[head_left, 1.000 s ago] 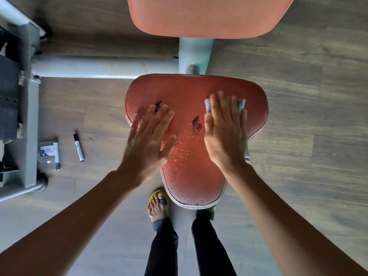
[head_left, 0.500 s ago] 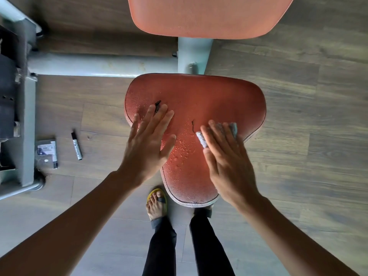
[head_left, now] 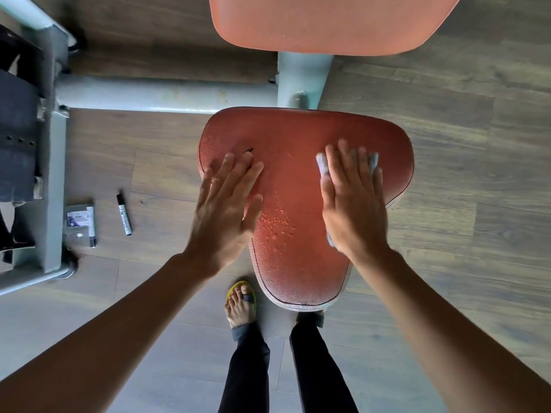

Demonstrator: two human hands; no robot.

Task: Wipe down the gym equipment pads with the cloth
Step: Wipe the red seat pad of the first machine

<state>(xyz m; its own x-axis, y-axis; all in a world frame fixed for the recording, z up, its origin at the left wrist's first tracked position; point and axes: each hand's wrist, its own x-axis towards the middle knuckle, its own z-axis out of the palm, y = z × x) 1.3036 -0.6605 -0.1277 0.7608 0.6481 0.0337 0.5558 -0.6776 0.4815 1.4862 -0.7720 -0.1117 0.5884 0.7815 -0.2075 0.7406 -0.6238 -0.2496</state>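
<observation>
In the head view, the right hand (head_left: 354,204) lies flat, fingers straight, pressing a pale grey cloth (head_left: 322,165) onto the red-orange textured vinyl seat pad (head_left: 298,135). The left hand (head_left: 226,204), equally flat, braces the pad. Water droplets (head_left: 277,228) lie left of the cloth, wristward, between both palms.

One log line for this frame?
step: wiping seat pad | right hand: flat, pressing cloth on pad | left hand: flat on pad's left side | droplets: present mid-pad
</observation>
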